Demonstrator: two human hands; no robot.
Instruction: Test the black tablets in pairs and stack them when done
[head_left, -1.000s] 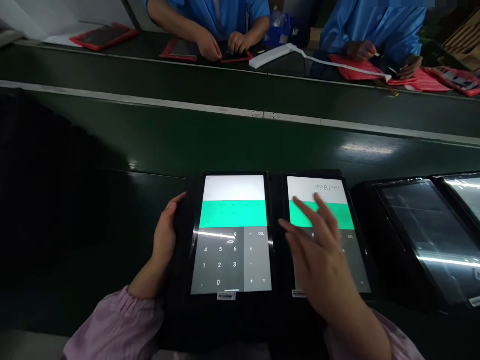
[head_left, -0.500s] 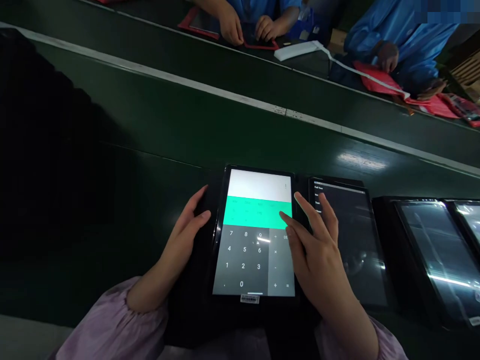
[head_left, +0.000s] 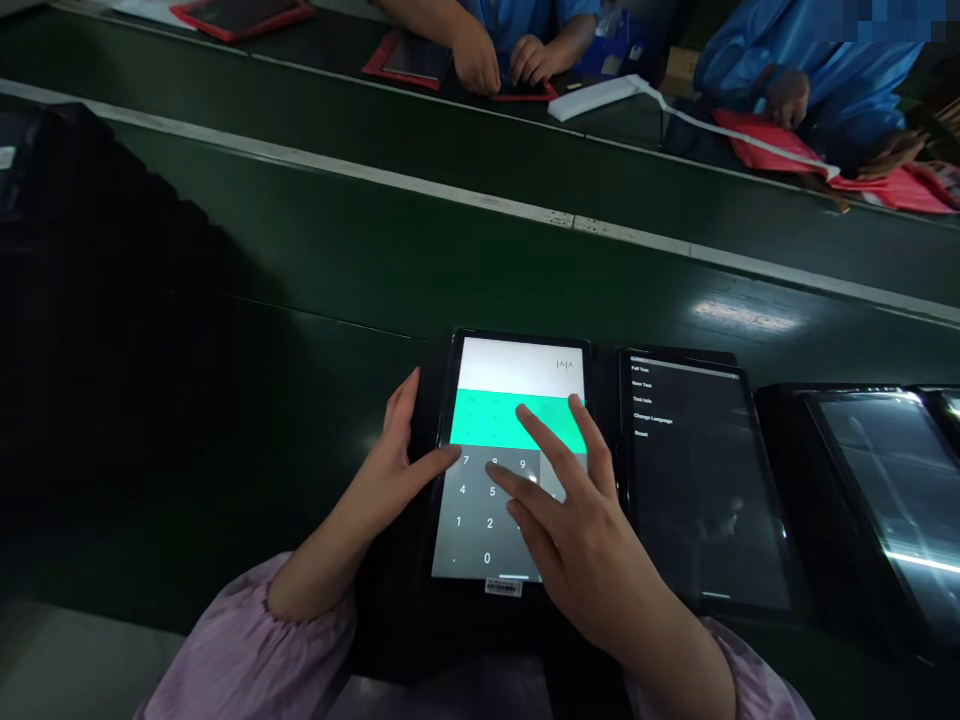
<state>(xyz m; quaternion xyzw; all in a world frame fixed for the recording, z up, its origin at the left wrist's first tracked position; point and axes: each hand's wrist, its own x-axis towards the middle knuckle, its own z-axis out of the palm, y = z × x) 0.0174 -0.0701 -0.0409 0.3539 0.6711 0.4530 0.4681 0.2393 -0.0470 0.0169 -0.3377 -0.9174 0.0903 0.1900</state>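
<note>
A black tablet [head_left: 510,365] lies in front of me showing a calculator app, with a white display, a green band and a grey keypad. A few small digits stand at the display's top right. My left hand [head_left: 390,480] holds the tablet's left edge, its thumb reaching onto the screen beside the 7 key. My right hand [head_left: 570,540] lies over the keypad with its fingers spread, hiding the right keys. Its fingertips are on or just above the glass. A second black tablet [head_left: 697,500] next to it shows a dark menu of text lines.
A third tablet [head_left: 877,470] lies at the right. The tablets rest on a dark green workbench [head_left: 375,240] with a pale rail [head_left: 375,170]. Beyond it, co-workers in blue smocks [head_left: 802,70] handle red-cased tablets [head_left: 240,15] and a white foam strip [head_left: 592,98].
My right hand has moved left from the second tablet onto the first tablet's keypad. The second tablet now shows a dark menu instead of a calculator. Digits have appeared on the first display.
</note>
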